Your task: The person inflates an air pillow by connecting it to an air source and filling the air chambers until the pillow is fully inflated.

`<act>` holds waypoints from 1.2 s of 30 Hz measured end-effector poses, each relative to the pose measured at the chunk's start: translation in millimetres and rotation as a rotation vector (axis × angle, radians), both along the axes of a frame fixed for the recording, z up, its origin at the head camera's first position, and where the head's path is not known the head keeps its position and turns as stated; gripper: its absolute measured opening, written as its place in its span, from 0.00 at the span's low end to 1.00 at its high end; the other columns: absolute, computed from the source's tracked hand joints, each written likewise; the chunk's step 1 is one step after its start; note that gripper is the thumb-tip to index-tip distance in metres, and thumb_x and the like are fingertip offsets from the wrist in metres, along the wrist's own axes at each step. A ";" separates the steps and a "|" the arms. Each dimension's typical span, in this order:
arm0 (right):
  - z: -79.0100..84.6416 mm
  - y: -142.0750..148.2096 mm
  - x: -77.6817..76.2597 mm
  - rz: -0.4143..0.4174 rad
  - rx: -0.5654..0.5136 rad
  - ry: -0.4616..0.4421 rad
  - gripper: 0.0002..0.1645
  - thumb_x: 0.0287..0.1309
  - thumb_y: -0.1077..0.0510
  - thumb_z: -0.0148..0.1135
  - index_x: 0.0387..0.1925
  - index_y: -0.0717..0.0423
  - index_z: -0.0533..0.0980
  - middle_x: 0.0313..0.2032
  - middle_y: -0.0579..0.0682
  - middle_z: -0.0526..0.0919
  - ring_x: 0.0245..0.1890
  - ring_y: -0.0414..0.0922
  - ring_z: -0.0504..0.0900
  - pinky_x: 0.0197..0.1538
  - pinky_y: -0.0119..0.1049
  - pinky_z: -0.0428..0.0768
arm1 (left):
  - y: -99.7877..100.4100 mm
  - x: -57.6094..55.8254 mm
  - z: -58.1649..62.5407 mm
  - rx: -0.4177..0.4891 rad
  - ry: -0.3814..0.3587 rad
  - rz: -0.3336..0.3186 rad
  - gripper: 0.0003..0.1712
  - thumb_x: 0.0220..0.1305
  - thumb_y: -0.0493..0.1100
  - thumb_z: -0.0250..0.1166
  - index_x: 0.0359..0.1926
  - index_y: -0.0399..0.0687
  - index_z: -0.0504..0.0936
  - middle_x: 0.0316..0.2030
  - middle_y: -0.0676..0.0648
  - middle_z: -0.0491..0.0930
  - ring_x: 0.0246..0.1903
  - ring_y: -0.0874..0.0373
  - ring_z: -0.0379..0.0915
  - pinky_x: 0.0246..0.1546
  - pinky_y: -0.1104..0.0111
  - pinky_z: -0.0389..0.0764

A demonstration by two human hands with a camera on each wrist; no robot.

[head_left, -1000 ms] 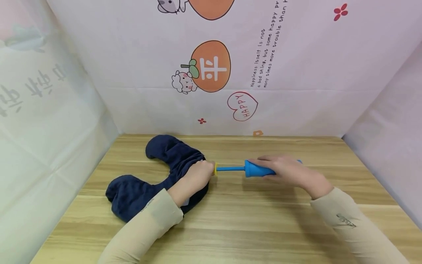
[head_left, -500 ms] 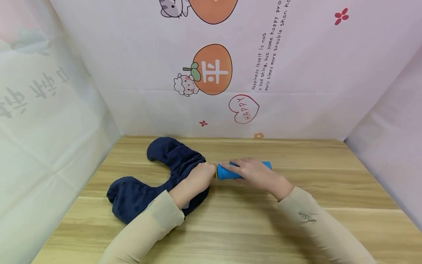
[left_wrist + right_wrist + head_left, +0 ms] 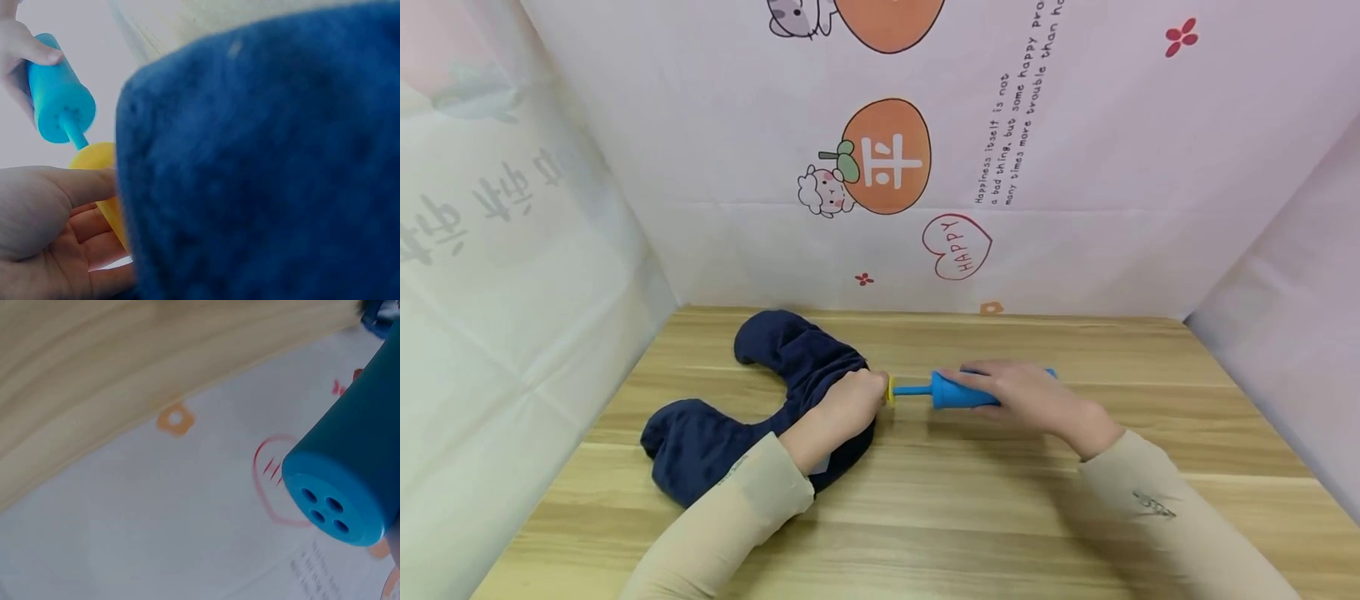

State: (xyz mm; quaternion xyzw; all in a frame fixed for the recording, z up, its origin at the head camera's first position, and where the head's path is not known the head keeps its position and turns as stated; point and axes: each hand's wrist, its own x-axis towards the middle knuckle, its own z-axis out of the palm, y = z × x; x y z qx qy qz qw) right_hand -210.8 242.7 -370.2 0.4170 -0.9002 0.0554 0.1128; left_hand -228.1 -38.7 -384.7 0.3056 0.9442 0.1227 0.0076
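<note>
A hand pump with a blue barrel (image 3: 953,392) and a yellow end piece (image 3: 95,156) lies between the two hands, its thin blue rod partly drawn out. My right hand (image 3: 1030,396) grips the barrel from above. My left hand (image 3: 850,404) holds the yellow end, thumb and fingers curled round it in the left wrist view. That hand is at the outer curve of a navy U-shaped neck pillow (image 3: 700,442), whose plush cover fills much of the left wrist view. The barrel's end with several small holes (image 3: 325,506) shows in the right wrist view.
A wood-grain table (image 3: 925,517) lies under everything. White printed sheets stand at the back (image 3: 737,125) and along both sides. The pillow's two arms point left.
The right hand slid the barrel left up against the yellow end, then drew it back right, so the rod shows again. The left hand and the pillow have stayed in place.
</note>
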 end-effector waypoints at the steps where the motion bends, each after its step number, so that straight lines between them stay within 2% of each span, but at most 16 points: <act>1: 1.9 5.6 0.2 -0.002 -0.005 0.005 0.42 0.54 0.54 0.80 0.70 0.49 0.75 0.55 0.59 0.84 0.49 0.57 0.85 0.47 0.53 0.84 | -0.6 0.0 -0.7 0.003 0.002 0.002 0.05 0.67 0.34 0.69 0.36 0.38 0.80 0.29 0.43 0.81 0.25 0.55 0.78 0.26 0.66 0.77; 6: 12.6 25.7 1.2 -0.028 -0.017 0.033 0.43 0.47 0.56 0.84 0.67 0.47 0.78 0.53 0.57 0.85 0.46 0.57 0.87 0.41 0.51 0.85 | -1.6 -1.5 -5.1 0.018 0.001 0.013 0.05 0.68 0.34 0.69 0.36 0.39 0.80 0.30 0.43 0.82 0.27 0.53 0.81 0.27 0.67 0.79; 10: 15.7 26.1 1.0 -0.031 -0.003 0.030 0.42 0.47 0.56 0.84 0.66 0.46 0.79 0.52 0.57 0.86 0.45 0.56 0.87 0.41 0.51 0.85 | -1.8 -4.1 -8.3 0.010 -0.006 0.024 0.05 0.67 0.35 0.70 0.39 0.38 0.81 0.32 0.43 0.83 0.29 0.52 0.83 0.28 0.67 0.81; 17: 14.5 -0.5 -1.6 0.023 0.009 0.076 0.41 0.48 0.56 0.83 0.66 0.49 0.79 0.51 0.58 0.85 0.45 0.56 0.87 0.46 0.51 0.84 | -2.4 -5.5 -6.7 0.003 0.002 0.024 0.04 0.67 0.35 0.70 0.38 0.38 0.82 0.31 0.43 0.83 0.27 0.54 0.81 0.27 0.68 0.79; 25: -3.8 -45.9 -9.8 0.088 0.015 0.145 0.42 0.50 0.56 0.82 0.68 0.51 0.77 0.52 0.59 0.84 0.49 0.55 0.86 0.51 0.53 0.83 | -3.3 -3.3 -4.0 0.011 0.013 0.013 0.01 0.68 0.31 0.67 0.38 0.38 0.82 0.28 0.45 0.82 0.25 0.56 0.79 0.26 0.69 0.76; 31: -10.2 -54.0 -8.4 0.069 -0.002 0.069 0.42 0.54 0.54 0.80 0.70 0.50 0.74 0.55 0.60 0.84 0.52 0.56 0.85 0.53 0.54 0.82 | -2.6 -2.7 -3.2 -0.005 -0.019 -0.016 0.02 0.71 0.31 0.64 0.39 0.37 0.83 0.26 0.47 0.78 0.23 0.58 0.73 0.25 0.69 0.72; 36: -7.3 -40.2 -10.2 0.042 -0.026 0.057 0.42 0.53 0.53 0.81 0.70 0.47 0.75 0.56 0.58 0.84 0.52 0.55 0.85 0.52 0.53 0.82 | -5.2 -4.2 -1.7 -0.029 -0.009 0.008 0.03 0.70 0.34 0.67 0.41 0.38 0.84 0.33 0.44 0.84 0.29 0.55 0.81 0.28 0.68 0.78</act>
